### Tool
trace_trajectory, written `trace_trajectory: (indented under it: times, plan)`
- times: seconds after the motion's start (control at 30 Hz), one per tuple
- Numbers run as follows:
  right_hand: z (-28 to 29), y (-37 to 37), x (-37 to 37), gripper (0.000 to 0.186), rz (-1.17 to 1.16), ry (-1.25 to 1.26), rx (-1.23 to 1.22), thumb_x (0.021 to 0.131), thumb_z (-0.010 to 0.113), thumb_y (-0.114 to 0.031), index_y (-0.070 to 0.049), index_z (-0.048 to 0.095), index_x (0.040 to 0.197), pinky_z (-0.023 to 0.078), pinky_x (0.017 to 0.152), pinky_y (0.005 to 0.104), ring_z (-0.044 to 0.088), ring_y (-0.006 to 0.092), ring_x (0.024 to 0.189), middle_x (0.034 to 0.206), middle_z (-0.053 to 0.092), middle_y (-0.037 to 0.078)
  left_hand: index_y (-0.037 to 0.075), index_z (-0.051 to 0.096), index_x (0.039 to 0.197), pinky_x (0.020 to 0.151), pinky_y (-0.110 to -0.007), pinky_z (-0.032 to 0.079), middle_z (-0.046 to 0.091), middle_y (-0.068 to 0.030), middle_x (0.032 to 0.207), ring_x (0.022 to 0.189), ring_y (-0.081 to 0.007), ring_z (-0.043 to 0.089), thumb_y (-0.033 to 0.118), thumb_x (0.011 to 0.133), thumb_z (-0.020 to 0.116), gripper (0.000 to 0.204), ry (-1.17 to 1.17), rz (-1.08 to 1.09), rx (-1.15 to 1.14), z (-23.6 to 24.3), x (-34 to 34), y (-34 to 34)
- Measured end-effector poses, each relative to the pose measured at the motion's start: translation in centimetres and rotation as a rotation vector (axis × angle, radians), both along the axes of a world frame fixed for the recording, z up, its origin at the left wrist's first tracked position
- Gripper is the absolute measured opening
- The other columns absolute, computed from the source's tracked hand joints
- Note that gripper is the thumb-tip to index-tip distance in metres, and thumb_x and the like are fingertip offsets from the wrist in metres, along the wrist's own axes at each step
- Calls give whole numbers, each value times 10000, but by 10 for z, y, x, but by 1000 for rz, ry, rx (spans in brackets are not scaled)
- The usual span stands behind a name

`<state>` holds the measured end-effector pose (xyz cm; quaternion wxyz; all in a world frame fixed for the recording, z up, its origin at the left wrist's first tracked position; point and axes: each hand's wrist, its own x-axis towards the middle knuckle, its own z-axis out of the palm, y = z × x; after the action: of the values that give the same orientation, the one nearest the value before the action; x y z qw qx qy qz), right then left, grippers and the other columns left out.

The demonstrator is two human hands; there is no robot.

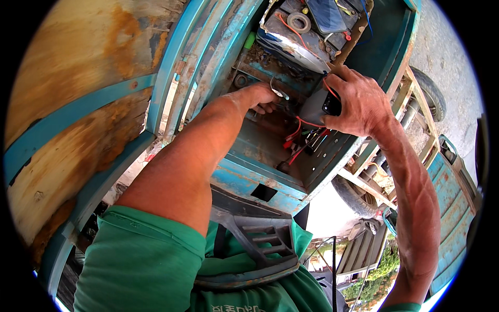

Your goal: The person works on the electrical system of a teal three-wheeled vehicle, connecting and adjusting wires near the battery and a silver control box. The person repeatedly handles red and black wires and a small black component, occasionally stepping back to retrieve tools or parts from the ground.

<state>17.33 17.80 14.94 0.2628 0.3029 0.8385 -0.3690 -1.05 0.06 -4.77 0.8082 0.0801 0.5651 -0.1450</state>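
Note:
My left hand [262, 98] reaches down into a rusty turquoise metal compartment [260, 169]. Its fingers are curled, and their tips are partly hidden. Beside it sticks up a thin wire with a pale end [280, 94]. My right hand [359, 99] is wrapped round a small black box-shaped device [331, 105], whose dark face shows between thumb and fingers. An orange-red wire [311, 124] runs past the thumb. Behind the device is a smooth grey rounded part [313, 108]. Below lie red-handled tools [296, 153] in the compartment.
Above my hands, a battery [273, 22] carries a roll of tape [299, 23], a phone-like slab [326, 15] and loose wires. Stained wooden boards [83, 47] stand at left. Wheels [429, 93] and a metal frame are at right. A dark slotted plastic part [265, 239] is against my body.

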Motion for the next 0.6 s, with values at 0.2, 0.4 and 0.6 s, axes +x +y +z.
trace_trajectory:
  times: [0.2,0.4,0.6]
  plan:
    - [-2,-1,0,529,-7,24,9,621,730,-334,-5,656,1028,533,868,447,628,348,1017,1034,617,161,97,668,1087,755,-425,561,705,-85,1008,861,-223,682,226,944,633,197,46,35,44,1,-2,0]
    - [-2,-2,2,540,-9,23,20,625,730,-339,-5,656,1044,534,871,446,631,345,1017,1036,617,162,107,593,1225,835,-466,550,659,-154,1158,965,-264,669,330,1006,520,322,-29,53,-63,20,-6,19]
    - [1,-1,0,541,3,-16,6,639,726,-342,-6,656,1057,534,880,448,631,343,1031,1048,616,161,105,586,1239,833,-483,548,657,-146,1164,947,-258,671,342,1016,504,335,13,90,-127,15,-7,15]
